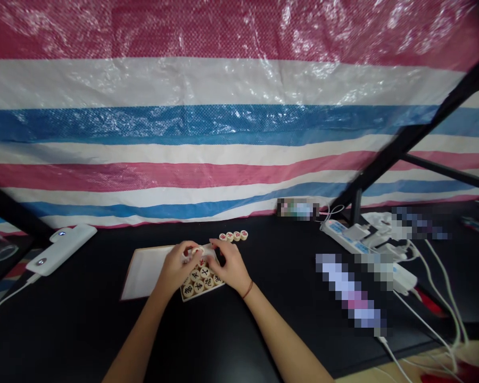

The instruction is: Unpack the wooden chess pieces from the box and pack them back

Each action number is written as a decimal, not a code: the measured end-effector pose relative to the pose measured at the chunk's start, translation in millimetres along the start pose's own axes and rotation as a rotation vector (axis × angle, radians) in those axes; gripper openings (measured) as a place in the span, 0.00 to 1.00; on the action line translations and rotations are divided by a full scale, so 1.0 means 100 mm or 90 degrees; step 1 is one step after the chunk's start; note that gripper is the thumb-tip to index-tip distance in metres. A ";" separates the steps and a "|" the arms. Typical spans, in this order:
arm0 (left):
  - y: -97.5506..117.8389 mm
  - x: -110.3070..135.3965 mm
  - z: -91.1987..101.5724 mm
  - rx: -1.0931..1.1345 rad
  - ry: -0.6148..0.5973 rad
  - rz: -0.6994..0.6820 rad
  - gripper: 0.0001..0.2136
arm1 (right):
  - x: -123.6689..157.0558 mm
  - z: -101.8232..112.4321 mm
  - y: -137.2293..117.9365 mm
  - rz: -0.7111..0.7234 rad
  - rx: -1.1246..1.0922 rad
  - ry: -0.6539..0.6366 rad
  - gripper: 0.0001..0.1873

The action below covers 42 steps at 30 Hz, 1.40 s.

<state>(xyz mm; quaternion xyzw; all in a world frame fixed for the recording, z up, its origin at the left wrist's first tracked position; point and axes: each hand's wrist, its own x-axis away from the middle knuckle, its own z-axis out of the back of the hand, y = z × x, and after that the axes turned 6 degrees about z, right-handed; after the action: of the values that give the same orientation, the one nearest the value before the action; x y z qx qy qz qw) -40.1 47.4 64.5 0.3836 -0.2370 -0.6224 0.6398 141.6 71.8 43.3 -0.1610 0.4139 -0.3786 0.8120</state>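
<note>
A shallow box [203, 296] on the black table holds round Chinese chess pieces with dark characters, set in rows. My left hand [178, 264] is closed over the box's far left part, with a pale Chinese chess piece [198, 250] pinched at its fingertips. My right hand [230, 264] reaches over the box's right side, thumb and forefinger apart, near a red-marked piece [202, 262]. Part of the box's far side is hidden by my hands. Behind my right hand, a short row of red-marked pieces [237, 236] lies on the table.
The box's white-lined lid [146, 271] lies left of the box. A white power bank [64, 250] with a cable is at far left. On the right are a power strip [367, 255], cables and a blurred-out device [349, 292]. A striped plastic sheet [183, 122] hangs behind.
</note>
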 end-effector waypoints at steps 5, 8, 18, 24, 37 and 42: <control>0.10 0.09 -0.21 0.138 -0.043 0.074 0.12 | 0.02 0.04 -0.10 0.071 -0.008 0.009 0.12; 0.01 0.05 -0.22 0.228 0.014 0.116 0.13 | 0.04 0.10 0.05 0.013 0.023 0.072 0.14; -0.12 -0.01 -0.18 0.228 0.052 0.098 0.16 | 0.11 0.21 0.37 -0.098 0.110 -0.021 0.06; 0.01 0.10 -0.25 -0.054 -0.023 -0.149 0.12 | 0.07 0.15 -0.05 -0.080 -0.103 0.026 0.16; -0.27 -0.08 0.16 -0.419 -0.027 0.094 0.12 | 0.15 0.23 0.37 -0.138 0.116 0.042 0.08; -0.30 -0.11 0.16 -0.417 -0.058 0.092 0.11 | 0.19 0.10 0.37 -0.132 0.172 -0.009 0.06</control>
<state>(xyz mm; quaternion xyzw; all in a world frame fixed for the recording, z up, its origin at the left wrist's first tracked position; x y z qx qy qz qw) -72.1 57.0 51.8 0.1117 -0.0789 -0.6349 0.7604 174.5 81.2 18.0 -0.0947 0.3347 -0.5115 0.7858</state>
